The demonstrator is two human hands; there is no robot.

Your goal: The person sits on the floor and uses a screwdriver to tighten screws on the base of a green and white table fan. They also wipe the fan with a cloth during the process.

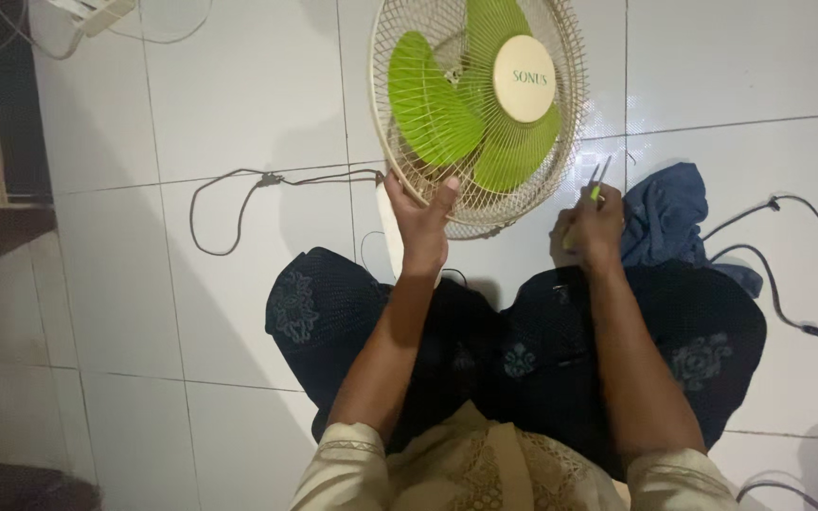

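Note:
A table fan (478,99) with a cream wire cage and green blades stands on the white tiled floor in front of my crossed legs. My left hand (420,216) grips the lower left rim of the cage, thumb over the wires. My right hand (591,230) holds a small tool with a yellow-green handle and thin metal tips (598,180), just right of the cage's lower edge. The fan's base is mostly hidden behind my left hand.
A blue cloth (666,220) lies beside my right hand. A dark power cord (239,203) loops across the tiles to the left. Another black cable (773,270) runs at the right. A white power strip (97,11) sits at the top left.

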